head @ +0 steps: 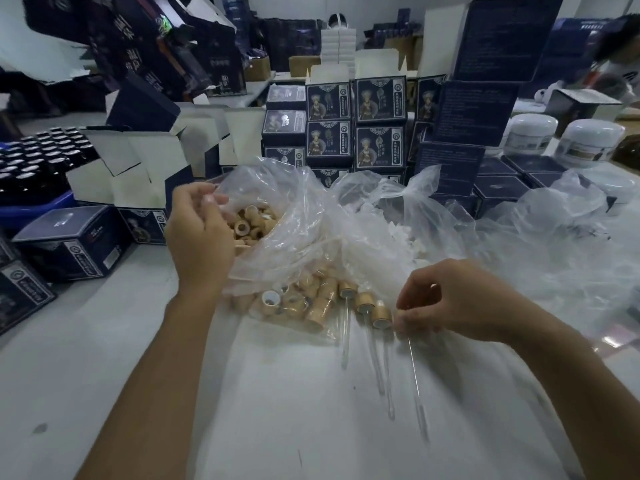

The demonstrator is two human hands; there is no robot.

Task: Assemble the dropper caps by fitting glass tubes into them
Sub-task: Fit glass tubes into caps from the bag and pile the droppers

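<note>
Head view: three finished tan bamboo dropper caps with glass tubes (363, 303) lie mid-desk; a fourth (401, 318) is pinched by right hand (457, 303) fingers, while left hand (199, 230) fingers grip a clear plastic bag of many unassembled caps (277, 237).

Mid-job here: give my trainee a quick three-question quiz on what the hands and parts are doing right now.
1. True or false: the left hand holds the edge of the clear plastic bag of caps.
2. Multiple choice: the right hand pinches A) a white jar, B) a dropper with its glass tube, C) a dark box.
3. Fill in: the finished droppers lie on the white table with their tubes pointing ____ the person.

Key: 1 true; 2 B, its grip is on the cap end of the dropper; 3 toward.
</note>
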